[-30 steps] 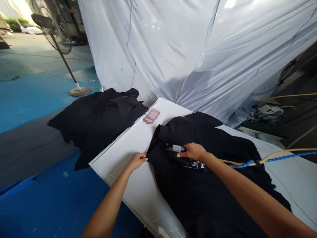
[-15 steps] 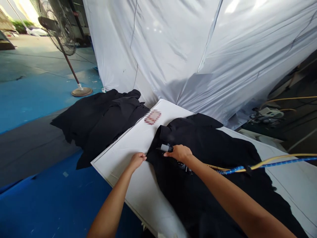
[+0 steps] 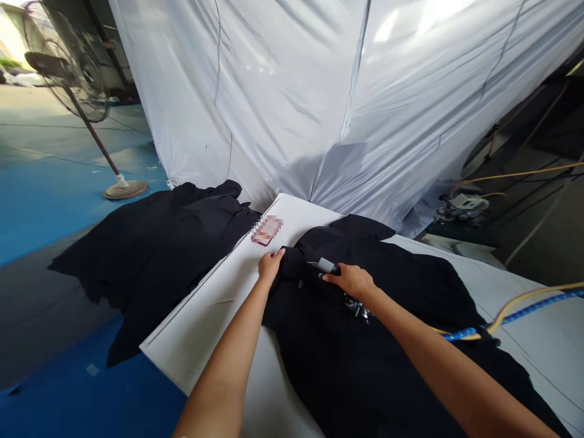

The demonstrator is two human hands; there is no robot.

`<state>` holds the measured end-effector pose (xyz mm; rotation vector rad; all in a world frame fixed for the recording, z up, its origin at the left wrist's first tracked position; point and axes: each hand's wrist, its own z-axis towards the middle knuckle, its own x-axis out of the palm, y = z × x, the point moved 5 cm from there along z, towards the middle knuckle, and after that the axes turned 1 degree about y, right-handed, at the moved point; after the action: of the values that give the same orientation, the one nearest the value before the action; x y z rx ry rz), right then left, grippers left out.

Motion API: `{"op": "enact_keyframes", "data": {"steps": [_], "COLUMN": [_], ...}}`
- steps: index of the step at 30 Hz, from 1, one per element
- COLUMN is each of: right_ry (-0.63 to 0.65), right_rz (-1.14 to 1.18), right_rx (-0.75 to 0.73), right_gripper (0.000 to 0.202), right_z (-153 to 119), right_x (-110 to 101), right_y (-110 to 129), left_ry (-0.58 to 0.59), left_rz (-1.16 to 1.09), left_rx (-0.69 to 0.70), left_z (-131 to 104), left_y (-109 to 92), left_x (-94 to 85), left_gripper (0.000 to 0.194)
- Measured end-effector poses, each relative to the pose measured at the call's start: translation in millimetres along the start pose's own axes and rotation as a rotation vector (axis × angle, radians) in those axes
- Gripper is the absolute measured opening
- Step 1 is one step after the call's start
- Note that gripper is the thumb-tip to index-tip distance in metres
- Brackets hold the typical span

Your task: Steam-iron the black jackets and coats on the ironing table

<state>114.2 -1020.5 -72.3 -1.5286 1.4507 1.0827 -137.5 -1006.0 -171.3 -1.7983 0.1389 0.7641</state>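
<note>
A black garment (image 3: 337, 371) lies spread over a white board (image 3: 214, 310). My left hand (image 3: 270, 266) pinches the garment's folded edge near its far left end, thumb and fingers closed on it. Just to the right, my right hand (image 3: 356, 281) is wrapped around a hand tool (image 3: 326, 266) with a grey front and a thin pointed tip. The tip points left toward the folded edge, close above the cloth; whether it touches cannot be made out. Silver metal fittings (image 3: 356, 309) show below the right hand. The tool's exact kind is unclear.
A heap of black cloth (image 3: 159, 255) lies left of the board. A blurred card-like item (image 3: 267, 230) rests at the board's far end. Blue and yellow hoses (image 3: 515, 313) run in from the right. White sheeting (image 3: 283, 103) hangs behind; a stand fan (image 3: 68, 67) stands at left.
My left hand has moved up the garment's edge, away from me, to the folded part. The tool stays in my right hand, slightly farther right. The view has shifted right.
</note>
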Motion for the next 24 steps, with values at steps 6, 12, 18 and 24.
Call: {"op": "enact_keyframes", "data": {"steps": [6, 12, 18, 24], "right_ry": [0.000, 0.019, -0.050, -0.103], "right_rz": [0.015, 0.073, 0.053, 0.062], "right_rx": [0.178, 0.226, 0.003, 0.199], "right_gripper": [0.066, 0.067, 0.069, 0.068], "right_z": [46, 78, 115, 172], "right_x": [5, -10, -18, -33], "right_y": [-34, -40, 20, -19], "left_ry": [-0.020, -0.158, -0.222, -0.250], "left_rz": [0.106, 0.144, 0.090, 0.143], "left_rx": [-0.039, 0.130, 0.218, 0.263], "left_z": [11, -1, 5, 4], "left_y": [5, 34, 44, 47], "left_x": [26.1, 31.9, 39.0, 39.5], "left_gripper": [0.021, 0.021, 0.018, 0.019]}}
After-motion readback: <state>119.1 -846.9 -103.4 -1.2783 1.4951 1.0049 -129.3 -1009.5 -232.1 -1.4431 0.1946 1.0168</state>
